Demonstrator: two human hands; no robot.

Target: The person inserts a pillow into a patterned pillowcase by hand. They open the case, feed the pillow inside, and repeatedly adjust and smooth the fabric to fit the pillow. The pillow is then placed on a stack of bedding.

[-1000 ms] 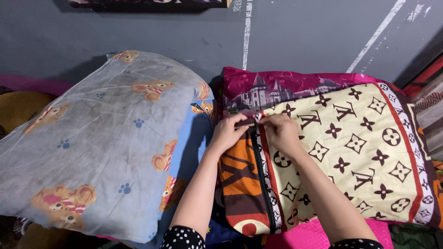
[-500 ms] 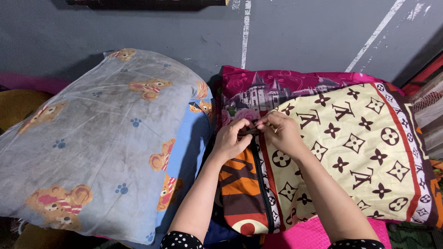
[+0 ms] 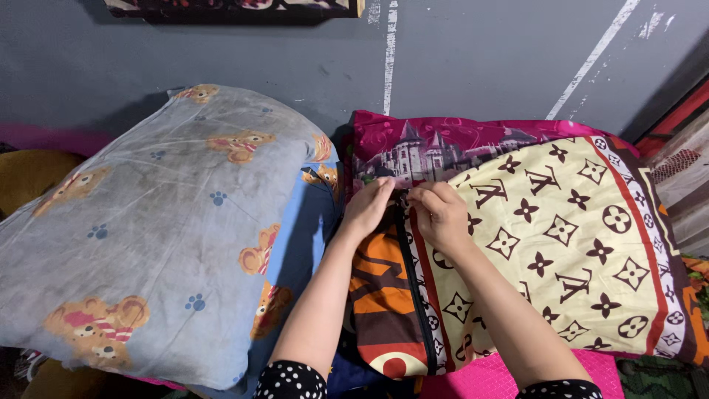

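Sleeves with white dots sit nearest, both arms reaching forward. Left hand [image 3: 367, 210] and right hand [image 3: 437, 212] pinch the far end of the black zipper [image 3: 415, 295], each grip narrow, on the cream patterned pillowcase [image 3: 576, 244]. Beyond lies a magenta castle-print pillow [image 3: 443, 144]; left, a grey bear-print pillow [image 3: 148, 222].

No packages, labels or screens are in view. One flat rectangular dark board [image 3: 229, 7], possibly a sign, lies at the top edge.
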